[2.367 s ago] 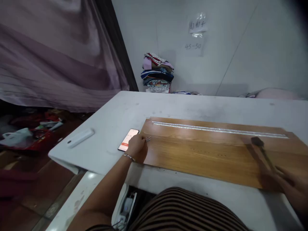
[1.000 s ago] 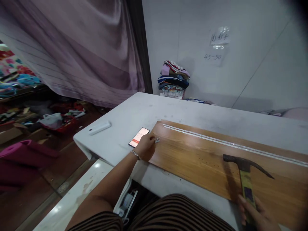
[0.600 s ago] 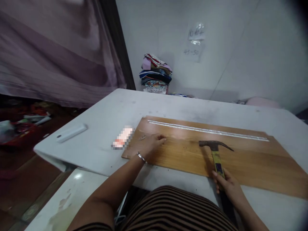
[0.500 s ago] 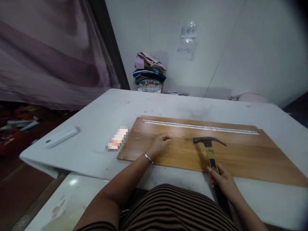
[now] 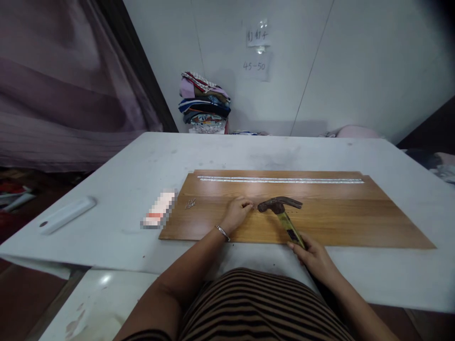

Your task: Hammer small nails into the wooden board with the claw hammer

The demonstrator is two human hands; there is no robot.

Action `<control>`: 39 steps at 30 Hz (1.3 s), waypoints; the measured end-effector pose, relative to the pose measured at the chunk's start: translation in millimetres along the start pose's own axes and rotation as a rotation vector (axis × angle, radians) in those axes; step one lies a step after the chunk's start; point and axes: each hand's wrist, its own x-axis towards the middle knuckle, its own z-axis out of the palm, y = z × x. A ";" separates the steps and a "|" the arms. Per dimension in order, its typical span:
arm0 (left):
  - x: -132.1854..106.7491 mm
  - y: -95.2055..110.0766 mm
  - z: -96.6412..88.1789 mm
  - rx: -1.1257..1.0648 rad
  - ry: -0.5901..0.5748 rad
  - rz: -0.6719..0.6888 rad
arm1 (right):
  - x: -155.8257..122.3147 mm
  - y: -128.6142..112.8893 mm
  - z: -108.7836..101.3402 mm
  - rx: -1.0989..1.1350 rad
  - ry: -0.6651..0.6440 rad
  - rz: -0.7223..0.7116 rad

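Left hand (image 5: 239, 211) rests on board (image 5: 337, 222), fingertips pinched; contents too small to see. Hammer (image 5: 277, 205) head sits just right of it, handle running near-right into gripping right hand (image 5: 314, 255). Loose nails (image 5: 190, 203) lie left.

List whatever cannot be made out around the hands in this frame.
Head view: anything pinched in the left hand, hidden by its curled fingers.
Head view: butt of the hammer, covered by the right hand.
Head view: phone screen, blurred out.
Head view: count of the loose nails, too small.
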 end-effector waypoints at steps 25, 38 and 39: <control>1.1 -0.1 -0.6 0.043 -0.047 -0.037 | 22.9 6.4 10.2 -0.118 0.000 -0.005; -0.5 -2.2 1.1 0.094 -0.059 0.001 | 27.2 7.0 12.2 -0.150 0.009 -0.034; -0.9 -2.1 1.1 0.108 -0.062 0.010 | 27.0 6.4 12.3 -0.167 0.005 -0.025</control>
